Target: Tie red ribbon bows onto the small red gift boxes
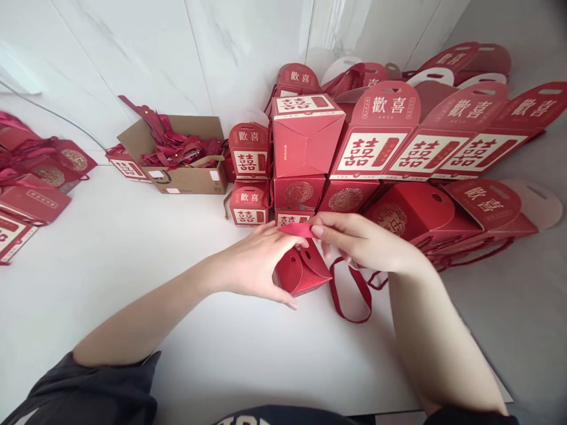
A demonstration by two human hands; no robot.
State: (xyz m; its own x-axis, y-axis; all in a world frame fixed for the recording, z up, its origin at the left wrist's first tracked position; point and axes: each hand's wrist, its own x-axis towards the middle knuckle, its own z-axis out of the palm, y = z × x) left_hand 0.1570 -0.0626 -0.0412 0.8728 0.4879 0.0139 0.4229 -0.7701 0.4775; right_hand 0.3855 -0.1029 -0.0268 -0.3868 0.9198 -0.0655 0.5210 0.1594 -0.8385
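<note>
A small red gift box [316,268] with overlapping rounded top flaps sits on the white table in front of me. My left hand [254,262] wraps around its left side, thumb along the near edge and fingers behind the top. Between the thumb and fingers of my right hand [354,239] is the end of a red ribbon [297,230], drawn across above the box to my left fingertips. Right of the box, a red ribbon loop [370,301] lies on the table; whether it joins the held ribbon is hidden.
Several red boxes with tall handle flaps [370,141] are stacked at the back right, one upturned box [305,139] among them. A cardboard carton [195,180] full of red ribbons stands against the tiled wall. More red boxes [33,198] with ribbons lie at the far left.
</note>
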